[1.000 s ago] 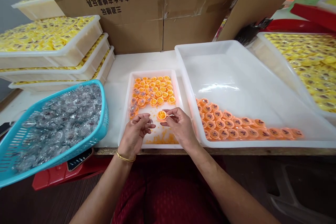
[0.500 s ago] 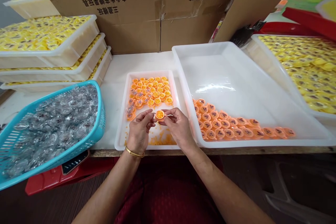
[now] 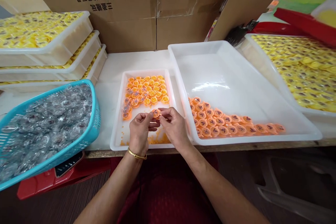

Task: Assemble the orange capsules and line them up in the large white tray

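My left hand [image 3: 140,131] and my right hand [image 3: 172,126] meet over the near end of a small white tray [image 3: 117,126], and both pinch one small orange cup [image 3: 156,113] between their fingertips. The far half of this tray holds several more small orange cups [image 3: 147,91], and loose orange bits lie on its near floor. Just right of my hands, a large white tray [image 3: 236,77] has rows of several capped orange cups [image 3: 225,122] along its near edge.
A blue basket [image 3: 47,126] of clear plastic lids sits at the left edge, over a red object. Stacked white trays of yellow pieces [image 3: 42,42] stand at back left, another yellow-filled tray [image 3: 296,66] at right. Cardboard boxes [image 3: 131,7] wall the back.
My left hand has come up to the orange cup that my right hand held, and both hands now pinch it together. The view has shifted slightly to the right.
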A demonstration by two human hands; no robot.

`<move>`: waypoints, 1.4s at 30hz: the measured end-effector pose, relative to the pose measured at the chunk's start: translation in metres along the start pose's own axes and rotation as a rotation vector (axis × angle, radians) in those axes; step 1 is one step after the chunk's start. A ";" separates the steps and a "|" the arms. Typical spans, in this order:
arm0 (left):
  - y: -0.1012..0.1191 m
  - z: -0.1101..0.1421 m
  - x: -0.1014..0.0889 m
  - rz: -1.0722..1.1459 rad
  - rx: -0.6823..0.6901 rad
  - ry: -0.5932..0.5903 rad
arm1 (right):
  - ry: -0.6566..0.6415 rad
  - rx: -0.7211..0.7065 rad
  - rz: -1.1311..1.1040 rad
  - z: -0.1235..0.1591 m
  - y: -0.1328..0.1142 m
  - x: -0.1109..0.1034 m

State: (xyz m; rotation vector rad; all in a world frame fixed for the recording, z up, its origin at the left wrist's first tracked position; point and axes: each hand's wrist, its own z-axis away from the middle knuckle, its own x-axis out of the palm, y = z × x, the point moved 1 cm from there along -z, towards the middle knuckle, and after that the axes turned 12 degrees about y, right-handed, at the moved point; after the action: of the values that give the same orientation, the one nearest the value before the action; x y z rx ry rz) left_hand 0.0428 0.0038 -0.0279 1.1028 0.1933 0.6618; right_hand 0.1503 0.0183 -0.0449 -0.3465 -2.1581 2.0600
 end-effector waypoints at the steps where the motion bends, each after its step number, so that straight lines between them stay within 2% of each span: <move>1: 0.000 0.000 0.000 -0.037 0.021 0.012 | -0.003 0.002 -0.014 0.000 0.001 0.000; 8: 0.004 -0.001 0.002 -0.113 0.063 0.010 | -0.007 0.017 -0.087 0.001 0.001 0.001; 18: 0.001 -0.001 0.006 -0.165 0.203 0.064 | -0.103 0.127 -0.242 0.001 0.000 0.002; 22: -0.001 -0.003 0.008 -0.201 0.263 0.099 | -0.109 0.096 -0.210 0.000 0.006 0.001; 25: -0.004 -0.003 0.010 -0.298 0.352 0.137 | -0.094 0.109 -0.211 -0.001 0.005 0.001; 31: -0.012 -0.002 0.009 -0.481 0.556 0.160 | -0.030 0.262 -0.400 -0.005 -0.002 0.000; 33: -0.011 -0.002 0.005 -0.475 0.555 0.108 | -0.046 0.296 -0.417 -0.007 -0.002 -0.001; 37: -0.001 -0.001 -0.006 -0.438 0.503 -0.114 | -0.098 0.358 -0.419 -0.004 -0.007 0.000; 40: 0.006 0.007 -0.008 -0.464 0.544 -0.125 | -0.077 0.373 -0.407 0.006 -0.017 0.000; 42: 0.009 0.013 -0.007 -0.475 0.509 -0.157 | -0.096 0.359 -0.378 0.008 -0.025 -0.007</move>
State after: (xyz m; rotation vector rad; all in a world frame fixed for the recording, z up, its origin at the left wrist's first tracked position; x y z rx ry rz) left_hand 0.0397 -0.0078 -0.0150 1.5215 0.4888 0.0933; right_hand 0.1532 0.0076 -0.0200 0.1910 -1.6805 2.2037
